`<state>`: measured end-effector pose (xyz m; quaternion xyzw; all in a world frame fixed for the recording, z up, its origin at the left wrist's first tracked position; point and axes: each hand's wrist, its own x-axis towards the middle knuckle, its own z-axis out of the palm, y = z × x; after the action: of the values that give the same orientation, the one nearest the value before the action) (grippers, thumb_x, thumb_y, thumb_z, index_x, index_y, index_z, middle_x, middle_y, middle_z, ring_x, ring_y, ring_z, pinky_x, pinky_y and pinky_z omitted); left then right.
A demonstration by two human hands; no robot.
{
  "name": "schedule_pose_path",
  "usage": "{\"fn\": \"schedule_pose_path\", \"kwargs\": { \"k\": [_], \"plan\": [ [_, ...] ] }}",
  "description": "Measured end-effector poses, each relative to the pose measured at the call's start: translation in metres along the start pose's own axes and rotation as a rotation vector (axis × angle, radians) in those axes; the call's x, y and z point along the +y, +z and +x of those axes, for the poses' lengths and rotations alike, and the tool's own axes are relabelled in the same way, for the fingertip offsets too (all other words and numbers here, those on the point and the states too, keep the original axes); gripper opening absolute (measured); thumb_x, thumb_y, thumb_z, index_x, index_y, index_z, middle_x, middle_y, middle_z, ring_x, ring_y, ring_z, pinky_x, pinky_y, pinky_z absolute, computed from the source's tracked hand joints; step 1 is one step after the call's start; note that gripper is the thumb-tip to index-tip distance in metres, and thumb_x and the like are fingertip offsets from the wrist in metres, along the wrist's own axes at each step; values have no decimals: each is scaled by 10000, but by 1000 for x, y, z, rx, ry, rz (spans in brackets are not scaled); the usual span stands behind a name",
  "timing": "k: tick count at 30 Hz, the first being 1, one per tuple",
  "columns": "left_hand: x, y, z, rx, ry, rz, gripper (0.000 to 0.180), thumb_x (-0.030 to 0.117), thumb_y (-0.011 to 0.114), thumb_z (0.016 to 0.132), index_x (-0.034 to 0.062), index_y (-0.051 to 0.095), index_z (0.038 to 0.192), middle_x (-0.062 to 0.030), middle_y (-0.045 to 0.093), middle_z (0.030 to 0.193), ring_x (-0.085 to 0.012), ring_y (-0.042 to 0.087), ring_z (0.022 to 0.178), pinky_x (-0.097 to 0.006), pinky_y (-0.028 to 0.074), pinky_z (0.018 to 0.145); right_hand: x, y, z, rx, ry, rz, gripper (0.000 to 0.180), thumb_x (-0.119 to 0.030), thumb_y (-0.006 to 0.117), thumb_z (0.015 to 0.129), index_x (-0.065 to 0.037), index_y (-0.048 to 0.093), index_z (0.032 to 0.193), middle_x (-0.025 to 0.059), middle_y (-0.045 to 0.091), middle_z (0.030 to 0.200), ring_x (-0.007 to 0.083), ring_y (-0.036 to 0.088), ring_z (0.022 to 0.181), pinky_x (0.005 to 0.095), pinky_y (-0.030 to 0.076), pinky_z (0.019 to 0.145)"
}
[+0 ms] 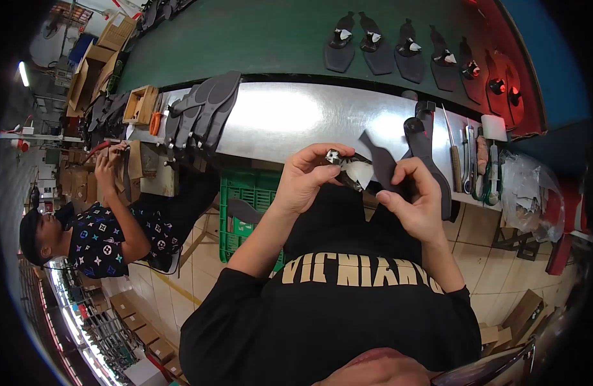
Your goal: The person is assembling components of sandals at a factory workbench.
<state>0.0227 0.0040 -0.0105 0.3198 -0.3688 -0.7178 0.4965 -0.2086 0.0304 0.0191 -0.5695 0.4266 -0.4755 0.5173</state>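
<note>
My left hand (303,180) pinches a glossy black sandal strap (343,187) above my lap. A white lining piece (360,172) shows on the strap, and a shiny ornament sits at its upper end. Close by on the right, my right hand (420,204) is closed on a thin dark sandal sole (381,162), with thumb and fingers around its edge. Strap and sole meet or overlap between the hands; whether they are joined cannot be made out. Just beyond my right hand, a dark sandal (422,138) lies over the bench edge.
A shiny metal bench (280,119) runs before me, with a green belt (245,45) behind it carrying several sandals (409,55). Stacked soles (209,109) lie left. Hand tools (467,157) and a plastic bag (531,193) are right. A co-worker (97,238) sits left, near a green crate (245,193).
</note>
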Motion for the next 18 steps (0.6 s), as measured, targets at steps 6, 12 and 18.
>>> {"fn": "schedule_pose_path", "kwargs": {
  "k": [6, 12, 18],
  "plan": [
    [-2, 1, -9, 51, 33, 91, 345, -69, 639, 802, -39, 642, 1147, -184, 657, 1161, -192, 680, 936, -280, 602, 740, -3, 7, -11, -13, -105, -140, 481, 13, 712, 767, 8, 601, 1235, 94, 656, 929, 146, 620, 854, 269, 480, 765],
    [1, 3, -15, 42, 42, 99, 338, -66, 647, 781, -43, 655, 1118, -189, 663, 1150, -189, 680, 939, -274, 596, 732, 0, 11, -17, -22, -212, -204, 438, 18, 704, 752, 9, 644, 1186, 143, 683, 997, 219, 644, 864, 289, 486, 800],
    [4, 7, -23, 28, 59, 94, 337, -84, 636, 763, -38, 668, 1096, -195, 663, 1152, -186, 683, 932, -272, 592, 736, -4, 16, -23, -21, -218, -207, 427, 22, 694, 759, 17, 643, 1184, 140, 683, 992, 213, 643, 870, 286, 485, 803]
  ]
}}
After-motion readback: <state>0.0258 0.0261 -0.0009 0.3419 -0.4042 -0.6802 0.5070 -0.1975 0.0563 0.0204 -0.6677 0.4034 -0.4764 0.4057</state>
